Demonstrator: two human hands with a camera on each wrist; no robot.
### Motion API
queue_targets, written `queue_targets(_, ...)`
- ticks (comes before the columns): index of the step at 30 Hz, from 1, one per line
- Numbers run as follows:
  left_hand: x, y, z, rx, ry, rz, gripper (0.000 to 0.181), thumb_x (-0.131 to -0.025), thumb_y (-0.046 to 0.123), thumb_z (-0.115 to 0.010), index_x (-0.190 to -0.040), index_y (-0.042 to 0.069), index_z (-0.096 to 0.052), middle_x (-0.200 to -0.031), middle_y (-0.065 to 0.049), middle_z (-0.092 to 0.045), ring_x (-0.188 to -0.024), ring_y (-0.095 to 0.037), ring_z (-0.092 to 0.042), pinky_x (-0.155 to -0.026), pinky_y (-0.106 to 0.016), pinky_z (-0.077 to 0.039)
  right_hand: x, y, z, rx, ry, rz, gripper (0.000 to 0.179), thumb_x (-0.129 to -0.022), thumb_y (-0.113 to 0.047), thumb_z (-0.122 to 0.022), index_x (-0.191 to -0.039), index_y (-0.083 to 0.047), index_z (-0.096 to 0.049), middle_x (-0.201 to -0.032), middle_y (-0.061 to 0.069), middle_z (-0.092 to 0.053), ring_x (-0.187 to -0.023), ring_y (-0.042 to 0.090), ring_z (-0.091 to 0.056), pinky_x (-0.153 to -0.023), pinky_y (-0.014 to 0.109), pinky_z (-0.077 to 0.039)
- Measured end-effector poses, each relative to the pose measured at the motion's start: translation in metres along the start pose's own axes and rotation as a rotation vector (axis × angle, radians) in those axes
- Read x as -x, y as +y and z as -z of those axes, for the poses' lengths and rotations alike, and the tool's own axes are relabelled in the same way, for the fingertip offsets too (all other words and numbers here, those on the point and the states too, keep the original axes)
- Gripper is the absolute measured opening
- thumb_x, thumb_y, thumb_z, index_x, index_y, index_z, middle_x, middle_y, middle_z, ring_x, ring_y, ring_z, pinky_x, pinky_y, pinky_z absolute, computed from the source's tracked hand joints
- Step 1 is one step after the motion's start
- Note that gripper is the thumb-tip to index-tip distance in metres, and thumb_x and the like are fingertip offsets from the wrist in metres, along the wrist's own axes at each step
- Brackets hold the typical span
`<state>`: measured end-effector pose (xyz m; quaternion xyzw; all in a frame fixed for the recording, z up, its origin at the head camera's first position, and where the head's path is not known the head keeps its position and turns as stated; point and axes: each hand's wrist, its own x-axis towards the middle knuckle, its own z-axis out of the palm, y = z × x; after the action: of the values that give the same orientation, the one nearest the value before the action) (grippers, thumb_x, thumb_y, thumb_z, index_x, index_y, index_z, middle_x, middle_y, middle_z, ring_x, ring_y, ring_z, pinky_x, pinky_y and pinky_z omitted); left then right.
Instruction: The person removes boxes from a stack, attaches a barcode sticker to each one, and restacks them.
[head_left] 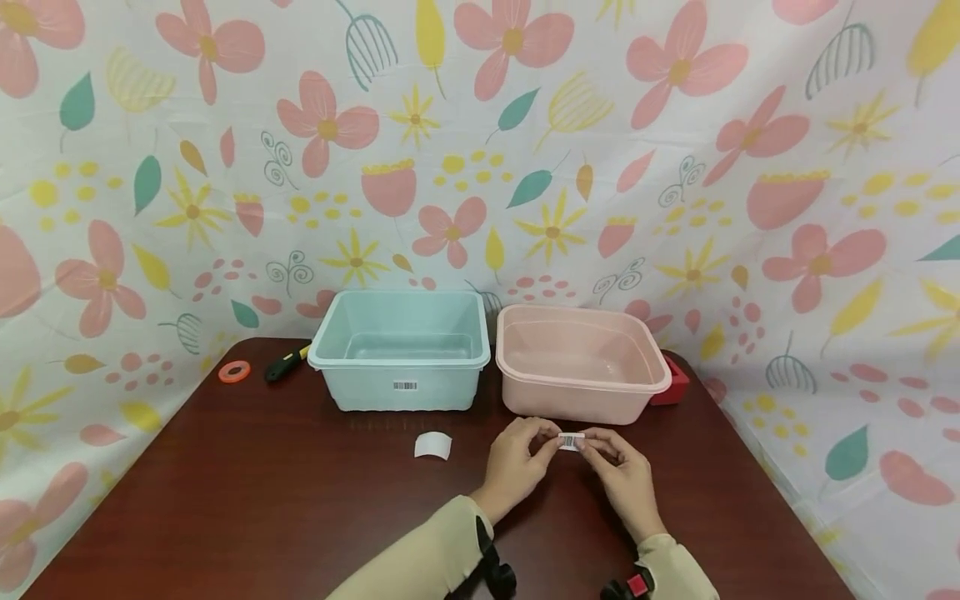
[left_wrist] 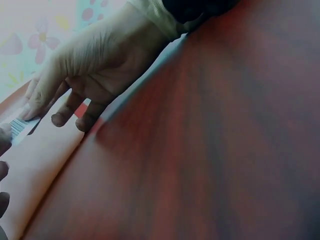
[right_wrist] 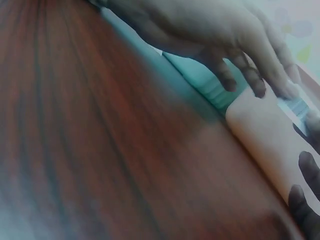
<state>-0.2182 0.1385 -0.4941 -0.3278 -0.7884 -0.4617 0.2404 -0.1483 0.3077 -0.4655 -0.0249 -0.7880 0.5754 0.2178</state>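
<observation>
A small white barcode label (head_left: 572, 442) is held just in front of the pink basin (head_left: 577, 401), its bars facing the head camera. My left hand (head_left: 517, 462) pinches its left end between thumb and fingertips. At the other end, my right hand (head_left: 624, 479) pinches it the same way. The left wrist view shows the right hand (left_wrist: 100, 70) on the label (left_wrist: 21, 129), with left fingertips at the frame edge. In the right wrist view the left hand (right_wrist: 215, 35) grips the label's far end.
A light blue basin (head_left: 405, 387) with a barcode label (head_left: 406, 386) on its front stands left of the pink one. A curved white paper piece (head_left: 432, 445) lies before it. Orange ring (head_left: 235, 372) and black-and-yellow tool (head_left: 287, 364) lie far left; a red object (head_left: 671, 383) sits behind the pink basin.
</observation>
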Motion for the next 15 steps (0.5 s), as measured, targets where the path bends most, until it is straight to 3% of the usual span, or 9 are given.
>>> queue_targets(4,-0.006,0.000,-0.011,-0.049,0.071,0.004,0.007,-0.096,0.036,-0.070,-0.098,0.030,-0.071,-0.092,0.018,-0.065,-0.085,0.002,-0.057,-0.069,-0.015,-0.044,-0.007,0.022,-0.002,0.009,0.089,-0.031,0.021,-0.091,-0.028,-0.077,-0.104,-0.012,-0.075,-0.093,0.009,-0.073,-0.078,0.024,-0.064,-0.065,0.027,-0.054)
queue_targets(7,-0.011,0.000,-0.017,-0.085,0.116,0.011,0.007,-0.095,0.037,-0.071,-0.095,0.031,-0.072,-0.089,0.018,-0.066,-0.081,0.002,-0.058,-0.065,-0.016,-0.044,-0.012,0.027,-0.003,0.037,0.151,0.007,0.020,-0.090,-0.032,-0.078,-0.101,-0.015,-0.077,-0.090,0.005,-0.072,-0.077,0.020,-0.063,-0.065,0.023,-0.051)
queue_targets(15,-0.025,0.000,-0.030,-0.199,0.222,0.022,0.007,-0.092,0.040,-0.074,-0.091,0.032,-0.073,-0.086,0.018,-0.068,-0.076,0.002,-0.062,-0.057,-0.020,-0.045,-0.029,0.031,-0.013,0.146,0.314,0.144,0.008,-0.088,-0.022,-0.080,-0.092,-0.015,-0.078,-0.085,-0.001,-0.067,-0.073,0.009,-0.059,-0.062,0.016,-0.043)
